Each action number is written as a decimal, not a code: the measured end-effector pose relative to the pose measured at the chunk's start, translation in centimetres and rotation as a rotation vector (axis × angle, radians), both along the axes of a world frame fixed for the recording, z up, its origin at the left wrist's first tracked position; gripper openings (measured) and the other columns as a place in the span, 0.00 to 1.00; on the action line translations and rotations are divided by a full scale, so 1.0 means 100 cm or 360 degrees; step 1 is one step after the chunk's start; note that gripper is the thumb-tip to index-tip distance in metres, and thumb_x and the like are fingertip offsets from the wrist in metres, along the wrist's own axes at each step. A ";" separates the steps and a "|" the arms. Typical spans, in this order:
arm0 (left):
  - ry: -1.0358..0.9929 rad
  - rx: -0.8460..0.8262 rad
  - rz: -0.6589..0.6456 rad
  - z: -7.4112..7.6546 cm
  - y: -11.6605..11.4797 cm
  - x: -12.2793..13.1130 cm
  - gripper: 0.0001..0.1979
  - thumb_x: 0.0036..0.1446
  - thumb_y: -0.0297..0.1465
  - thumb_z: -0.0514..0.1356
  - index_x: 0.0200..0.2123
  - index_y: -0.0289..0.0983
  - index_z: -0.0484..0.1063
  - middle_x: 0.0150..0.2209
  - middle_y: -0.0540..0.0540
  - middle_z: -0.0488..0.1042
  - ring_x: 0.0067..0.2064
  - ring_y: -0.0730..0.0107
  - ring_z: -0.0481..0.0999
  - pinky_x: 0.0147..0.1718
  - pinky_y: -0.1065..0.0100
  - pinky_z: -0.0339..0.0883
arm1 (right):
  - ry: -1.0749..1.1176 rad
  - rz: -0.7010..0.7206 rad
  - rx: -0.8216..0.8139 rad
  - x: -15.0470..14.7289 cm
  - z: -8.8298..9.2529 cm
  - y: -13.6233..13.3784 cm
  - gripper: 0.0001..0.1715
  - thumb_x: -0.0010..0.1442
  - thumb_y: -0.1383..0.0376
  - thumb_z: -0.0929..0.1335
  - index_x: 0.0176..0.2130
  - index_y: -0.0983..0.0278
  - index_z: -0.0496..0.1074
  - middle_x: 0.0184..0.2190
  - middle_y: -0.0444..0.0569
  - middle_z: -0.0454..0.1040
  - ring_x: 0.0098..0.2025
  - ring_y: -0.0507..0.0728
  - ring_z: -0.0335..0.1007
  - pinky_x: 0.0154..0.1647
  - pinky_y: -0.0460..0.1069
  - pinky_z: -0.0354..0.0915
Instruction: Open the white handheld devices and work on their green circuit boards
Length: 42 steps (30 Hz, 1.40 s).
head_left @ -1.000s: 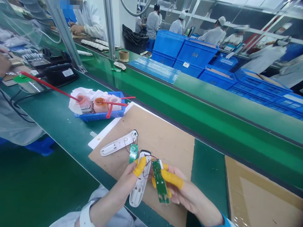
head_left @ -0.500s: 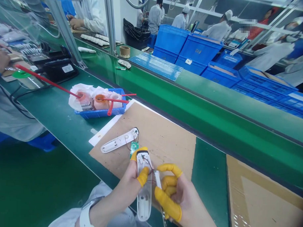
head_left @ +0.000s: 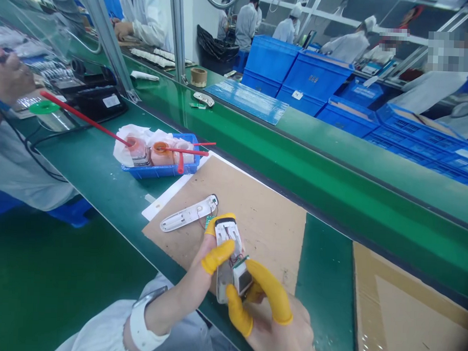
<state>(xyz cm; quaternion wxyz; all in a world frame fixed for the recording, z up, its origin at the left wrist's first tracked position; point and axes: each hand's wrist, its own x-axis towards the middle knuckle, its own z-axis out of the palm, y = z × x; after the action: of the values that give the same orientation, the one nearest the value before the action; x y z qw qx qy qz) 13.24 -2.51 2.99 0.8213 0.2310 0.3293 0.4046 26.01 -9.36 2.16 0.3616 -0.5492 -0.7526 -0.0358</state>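
Observation:
My left hand, in yellow finger cots, is shut on a white plastic housing with thin wires at its top end. My right hand, also in yellow cots, grips a small white block with a dark window against that housing, a green board edge showing along its top. The fingers hide most of the housing's lower part. A second white housing lies on the cardboard sheet just beyond my hands, wired to a green circuit board that my left thumb partly hides.
A blue tray holds tissue, orange-tinted jars and red sticks beyond the cardboard. A co-worker's hand is at the far left. A second cardboard sheet lies right. Beyond a raised green conveyor stand blue crates.
The green board held in my right hand in the earliest frame is now brought against the housing, with the white block showing. Both hands have turned inward, and the view has drifted slightly.

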 end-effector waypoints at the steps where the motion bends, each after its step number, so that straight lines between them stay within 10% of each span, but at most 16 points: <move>1: 0.0004 -0.0006 -0.0023 0.000 0.000 0.000 0.17 0.47 0.44 0.65 0.33 0.38 0.67 0.28 0.51 0.69 0.29 0.72 0.66 0.32 0.69 0.62 | -0.0078 0.0040 0.0024 0.001 0.000 0.000 0.14 0.64 0.64 0.62 0.50 0.64 0.63 0.24 0.50 0.76 0.23 0.57 0.75 0.23 0.47 0.73; 11: -0.0084 0.0115 -0.0295 -0.005 -0.006 -0.016 0.16 0.53 0.44 0.62 0.41 0.43 0.71 0.35 0.50 0.72 0.38 0.69 0.72 0.40 0.68 0.66 | 0.0222 0.0129 -0.0394 0.005 0.010 0.008 0.17 0.64 0.56 0.62 0.49 0.61 0.61 0.19 0.41 0.70 0.15 0.52 0.66 0.14 0.44 0.65; 16: 0.0124 0.0471 -0.0616 -0.011 -0.008 -0.028 0.24 0.47 0.25 0.67 0.47 0.42 0.66 0.47 0.44 0.70 0.50 0.60 0.70 0.49 0.61 0.64 | 0.0344 0.0099 -0.0708 0.012 0.020 0.009 0.11 0.64 0.56 0.62 0.43 0.59 0.63 0.20 0.41 0.70 0.17 0.51 0.67 0.16 0.43 0.66; 24: 0.0070 0.0449 -0.0521 -0.004 -0.010 -0.019 0.16 0.60 0.42 0.56 0.49 0.43 0.66 0.43 0.45 0.69 0.40 0.70 0.70 0.46 0.66 0.65 | 0.0053 0.0081 -0.0384 0.012 0.002 -0.014 0.19 0.62 0.59 0.64 0.52 0.61 0.63 0.30 0.51 0.76 0.27 0.58 0.76 0.27 0.50 0.75; 30: -0.0342 0.0326 -0.0359 -0.008 -0.021 -0.013 0.22 0.62 0.48 0.49 0.51 0.47 0.71 0.50 0.46 0.72 0.55 0.61 0.69 0.55 0.61 0.62 | -0.0120 0.0075 -0.0116 0.007 0.002 -0.006 0.20 0.63 0.65 0.64 0.55 0.62 0.64 0.38 0.55 0.79 0.40 0.62 0.78 0.37 0.52 0.77; 37: -0.0196 0.0112 -0.0201 -0.006 -0.022 -0.006 0.15 0.60 0.45 0.56 0.48 0.52 0.72 0.49 0.51 0.75 0.51 0.71 0.72 0.52 0.69 0.64 | -0.0215 0.0077 0.0006 0.009 0.006 0.003 0.17 0.67 0.63 0.62 0.53 0.67 0.65 0.34 0.53 0.78 0.36 0.56 0.77 0.34 0.46 0.73; 42: -0.0223 -0.0274 -0.0104 -0.006 -0.017 -0.001 0.24 0.45 0.49 0.67 0.44 0.46 0.73 0.42 0.48 0.77 0.53 0.60 0.72 0.55 0.59 0.62 | -0.0545 0.0045 0.0064 0.016 0.022 0.013 0.17 0.69 0.57 0.58 0.43 0.63 0.70 0.36 0.52 0.78 0.37 0.57 0.74 0.33 0.50 0.66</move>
<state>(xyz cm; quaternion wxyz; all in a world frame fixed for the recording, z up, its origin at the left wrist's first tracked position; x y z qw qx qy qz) 13.15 -4.22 2.37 0.8719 0.1412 0.2969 0.3629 27.63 -8.03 4.32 0.2395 -0.5169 -0.8100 -0.1388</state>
